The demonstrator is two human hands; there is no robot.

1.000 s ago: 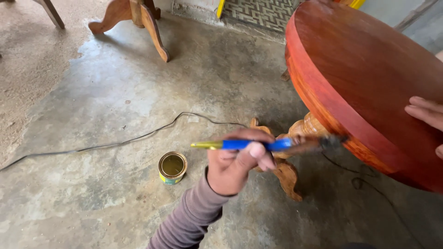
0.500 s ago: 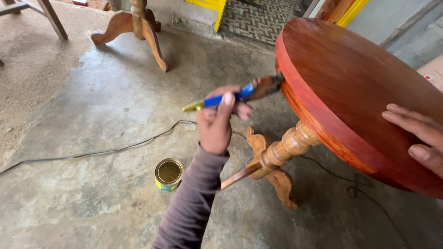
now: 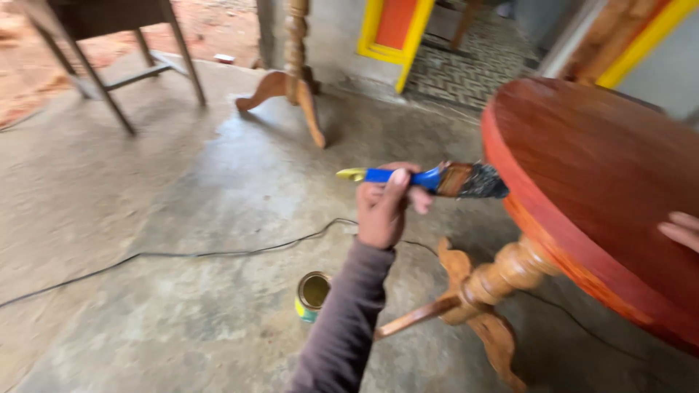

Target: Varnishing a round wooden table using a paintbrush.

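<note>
While left hand [image 3: 384, 207] grips paintbrush [image 3: 437, 179], open tin [image 3: 313, 295] on floor, contents unclear.

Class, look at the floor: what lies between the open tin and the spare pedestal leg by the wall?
Head view: a thin black cable crosses bare concrete between tin and pedestal.

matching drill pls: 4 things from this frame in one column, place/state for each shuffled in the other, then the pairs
Things:
1. paintbrush
2. open tin
3. round red tabletop
4. black cable

Place or state:
A. lying across the concrete floor
B. held in the left hand, bristles at the table edge
C. tilted on its turned pedestal, right hand resting on it
D. standing on the floor below the left forearm

Pairs: 1-B, 2-D, 3-C, 4-A
</note>
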